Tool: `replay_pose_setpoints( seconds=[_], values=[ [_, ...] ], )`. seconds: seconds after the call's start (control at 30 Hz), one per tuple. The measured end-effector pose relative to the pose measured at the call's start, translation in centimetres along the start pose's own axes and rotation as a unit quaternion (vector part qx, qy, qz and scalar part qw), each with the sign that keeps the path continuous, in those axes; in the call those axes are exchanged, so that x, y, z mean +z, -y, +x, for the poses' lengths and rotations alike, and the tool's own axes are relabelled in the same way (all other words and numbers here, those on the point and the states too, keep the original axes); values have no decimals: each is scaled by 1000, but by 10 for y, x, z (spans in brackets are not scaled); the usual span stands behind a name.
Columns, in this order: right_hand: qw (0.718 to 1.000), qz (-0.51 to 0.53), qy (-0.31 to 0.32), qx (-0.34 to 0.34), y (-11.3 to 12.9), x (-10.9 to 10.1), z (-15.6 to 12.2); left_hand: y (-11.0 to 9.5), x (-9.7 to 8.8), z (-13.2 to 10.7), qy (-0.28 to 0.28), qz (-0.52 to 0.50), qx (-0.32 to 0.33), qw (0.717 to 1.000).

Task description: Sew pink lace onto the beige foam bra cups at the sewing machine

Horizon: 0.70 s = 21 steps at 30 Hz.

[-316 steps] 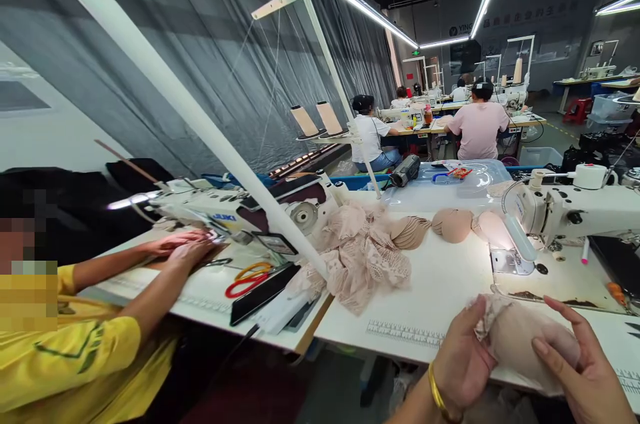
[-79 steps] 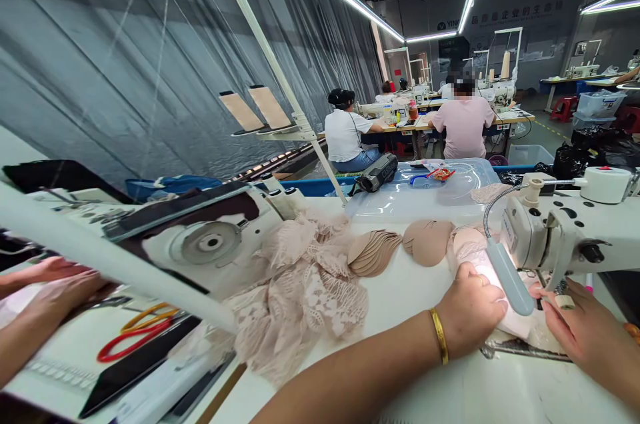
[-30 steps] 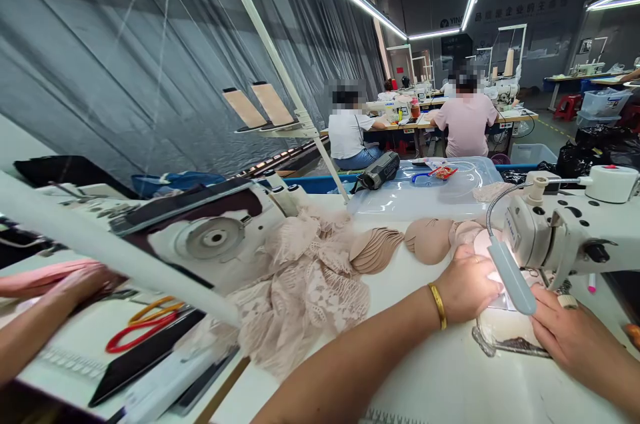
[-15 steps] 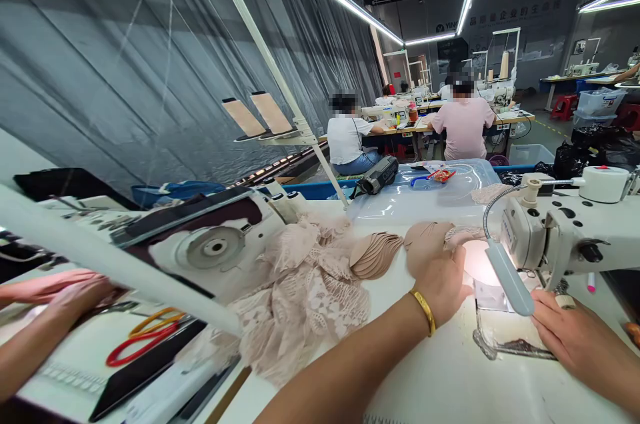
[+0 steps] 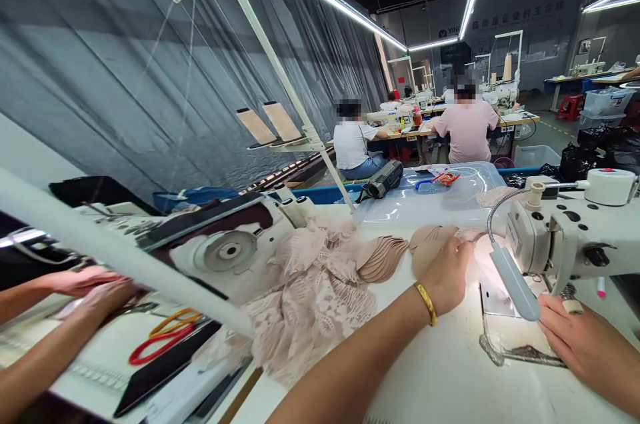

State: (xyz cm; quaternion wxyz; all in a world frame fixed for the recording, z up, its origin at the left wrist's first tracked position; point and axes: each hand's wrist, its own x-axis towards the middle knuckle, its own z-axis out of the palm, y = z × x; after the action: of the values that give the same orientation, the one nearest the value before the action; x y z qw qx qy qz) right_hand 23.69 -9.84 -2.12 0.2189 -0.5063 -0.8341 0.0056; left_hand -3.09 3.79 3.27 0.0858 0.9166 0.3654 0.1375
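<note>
My left hand [image 5: 444,276], with a gold bangle at the wrist, is over the right-hand stack of beige cup-shaped fabric pieces [image 5: 425,242]. Its fingers are bent together, and what lies between them is hidden. A pale, lit fabric piece [image 5: 489,252] is just beyond its fingertips, beside the sewing machine [image 5: 533,241]. My right hand [image 5: 580,337] lies flat by the needle plate [image 5: 500,301], fingers stretched out and partly behind the grey lamp [image 5: 515,281]. Left of my left hand sits a fanned stack of beige pieces [image 5: 383,259], next to heaped beige lace [image 5: 315,297].
A clear plastic lid [image 5: 430,201] lies behind the stacks, holding a dark device [image 5: 385,179] and small items. A thread stand [image 5: 280,64] rises at left. Red-handled scissors [image 5: 160,343] and a co-worker's hands [image 5: 100,294] are farther left. Other people sit ahead.
My left hand's fingers have drawn together near the right-hand stack, away from the needle plate. My right hand keeps its place by the machine. The whole view has shifted slightly right.
</note>
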Motion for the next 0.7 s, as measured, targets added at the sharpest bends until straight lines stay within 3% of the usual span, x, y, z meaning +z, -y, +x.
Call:
replay_pose_setpoints(
  seconds=[0.23,0.33,0.47,0.53,0.63,0.7],
  values=[
    [1000,13,-14,-13,-2,1,0,-24,-16,-17,135,18,45,990],
    [1000,13,-9,-11,-2,0,0,-33,-12,-17,121,16,100,988],
    [1000,4,16,9,2,-4,2,-36,-2,-15,112,30,248,962],
    [1000,0,28,14,4,-5,3,-37,5,-16,97,52,230,967],
    [999,-3,28,20,8,-7,4,-40,20,-18,50,76,143,985],
    [1000,1,23,21,10,-7,4,-42,30,-15,31,67,150,986]
  ],
)
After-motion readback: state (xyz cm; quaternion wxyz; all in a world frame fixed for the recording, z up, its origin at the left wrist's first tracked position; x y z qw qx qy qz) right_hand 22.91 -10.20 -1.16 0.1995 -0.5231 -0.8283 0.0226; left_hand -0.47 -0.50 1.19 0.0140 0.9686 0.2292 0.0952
